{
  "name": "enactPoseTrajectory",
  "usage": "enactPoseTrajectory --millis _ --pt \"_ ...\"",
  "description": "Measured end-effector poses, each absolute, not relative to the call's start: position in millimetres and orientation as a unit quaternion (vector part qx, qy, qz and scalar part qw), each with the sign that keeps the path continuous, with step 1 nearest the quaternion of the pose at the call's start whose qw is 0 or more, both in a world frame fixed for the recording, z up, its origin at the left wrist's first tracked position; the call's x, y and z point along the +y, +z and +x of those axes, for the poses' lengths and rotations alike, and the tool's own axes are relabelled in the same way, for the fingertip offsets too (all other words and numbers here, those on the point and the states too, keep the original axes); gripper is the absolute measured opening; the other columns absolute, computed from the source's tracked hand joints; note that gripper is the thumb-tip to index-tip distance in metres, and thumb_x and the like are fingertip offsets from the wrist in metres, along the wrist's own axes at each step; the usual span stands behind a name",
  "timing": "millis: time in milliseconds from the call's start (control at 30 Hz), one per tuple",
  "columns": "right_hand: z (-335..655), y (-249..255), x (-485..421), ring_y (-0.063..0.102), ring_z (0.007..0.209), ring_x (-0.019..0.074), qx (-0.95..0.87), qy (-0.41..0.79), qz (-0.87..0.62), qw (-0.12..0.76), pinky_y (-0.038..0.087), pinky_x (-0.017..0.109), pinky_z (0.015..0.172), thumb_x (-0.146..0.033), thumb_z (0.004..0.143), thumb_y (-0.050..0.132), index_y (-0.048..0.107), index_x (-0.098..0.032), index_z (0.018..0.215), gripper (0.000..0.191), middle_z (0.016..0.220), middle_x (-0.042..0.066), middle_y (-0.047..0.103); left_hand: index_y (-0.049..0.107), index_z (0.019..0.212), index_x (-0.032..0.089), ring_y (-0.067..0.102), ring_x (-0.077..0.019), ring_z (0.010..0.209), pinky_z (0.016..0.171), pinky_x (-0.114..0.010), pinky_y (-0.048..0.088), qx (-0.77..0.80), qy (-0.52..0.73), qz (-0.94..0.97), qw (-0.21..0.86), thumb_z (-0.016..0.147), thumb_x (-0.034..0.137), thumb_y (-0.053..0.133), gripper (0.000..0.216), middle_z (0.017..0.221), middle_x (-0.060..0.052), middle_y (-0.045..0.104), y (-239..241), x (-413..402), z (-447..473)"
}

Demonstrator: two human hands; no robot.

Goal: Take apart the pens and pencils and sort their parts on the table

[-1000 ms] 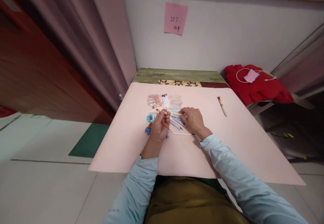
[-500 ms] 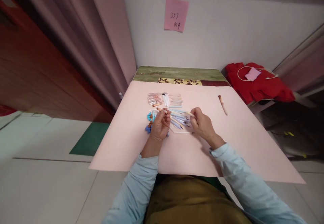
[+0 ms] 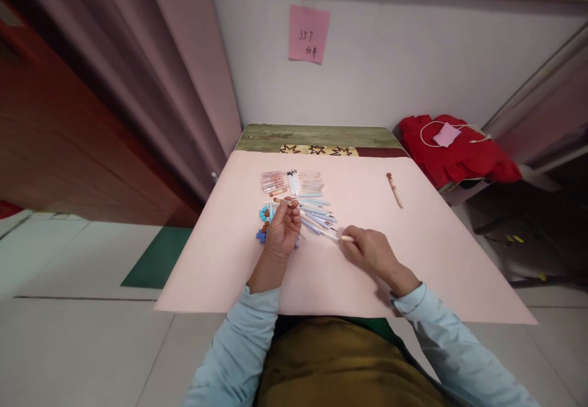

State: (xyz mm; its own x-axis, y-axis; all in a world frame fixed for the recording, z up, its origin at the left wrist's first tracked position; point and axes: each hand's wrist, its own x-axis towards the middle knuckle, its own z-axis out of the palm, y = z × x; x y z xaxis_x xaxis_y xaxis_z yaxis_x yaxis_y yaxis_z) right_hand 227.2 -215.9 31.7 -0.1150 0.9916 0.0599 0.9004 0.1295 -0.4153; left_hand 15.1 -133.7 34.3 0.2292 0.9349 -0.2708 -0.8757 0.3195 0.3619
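Note:
Over the left part of the pile, my left hand (image 3: 285,232) is closed on a small brown-and-cream pen part (image 3: 279,200), pinched near the fingertips. My right hand (image 3: 370,249), fingers closed, grips a cream pen barrel (image 3: 348,238) low over the paper. A thin white refill (image 3: 328,234) points left from that barrel; whether it sits inside cannot be told. Between the hands lie several lilac and pale blue pen barrels (image 3: 316,218). Blue and brown small pieces (image 3: 263,229) are partly hidden behind my left hand.
Clear pen parts (image 3: 273,181) and white black-tipped pieces (image 3: 293,182) lie in groups behind the hands. A brown-topped pen (image 3: 394,190) rests at right on the pink paper (image 3: 220,260). Red cloth (image 3: 454,155) with a cable is beyond the table's right edge.
My right hand has moved down and toward me with the cream barrel. The white refill that lay on the paper now extends from beside it. My left hand keeps its pinch.

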Motion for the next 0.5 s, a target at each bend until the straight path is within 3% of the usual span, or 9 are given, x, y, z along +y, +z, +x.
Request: enactPoseTrajectory --millis 133,233,333,500 --pt "231 47 -212 0.047 0.053 0.0140 -0.634 0.251 -0.649 0.338 0.030 0.025 0.052 -0.050 0.091 0.054 0.062 -0.022 0.078 0.032 0.057 -0.003 0.055 0.063 0.091 0.016 0.066 -0.0047 0.064 0.046 -0.009 0.050 0.228 0.550 0.080 0.800 0.096 0.020 0.057 0.008 0.105 -0.006 0.072 39 -144 27" --pt "225 52 -204 0.042 0.051 0.0126 -0.617 0.300 -0.631 0.363 0.028 0.025 0.050 -0.051 0.089 0.057 0.061 -0.021 0.075 0.033 0.055 -0.004 0.049 0.063 0.091 0.015 0.065 -0.0036 0.062 0.048 -0.009 0.051 0.214 0.522 0.090 0.820 0.096 0.020 0.055 0.011 0.121 -0.011 0.069 44 -149 37" --pt "216 54 -196 0.043 0.051 0.0124 -0.619 0.308 -0.640 0.336 0.028 0.024 0.050 -0.048 0.088 0.058 0.062 -0.021 0.075 0.030 0.054 -0.004 0.049 0.064 0.092 0.013 0.067 -0.0046 0.063 0.053 -0.010 0.055 0.223 0.506 0.086 0.829 0.098 0.019 0.052 0.014 0.116 -0.013 0.070 50 -150 45" --pt "212 67 -184 0.050 0.056 0.0142 -0.621 0.310 -0.645 0.320 0.033 0.025 0.053 -0.048 0.086 0.058 0.063 -0.021 0.085 0.027 0.060 -0.003 0.057 0.063 0.084 0.010 0.069 -0.0064 0.070 0.068 -0.013 0.058 0.259 0.547 0.030 0.796 0.099 0.013 0.046 0.023 0.089 -0.008 0.070 71 -136 47"
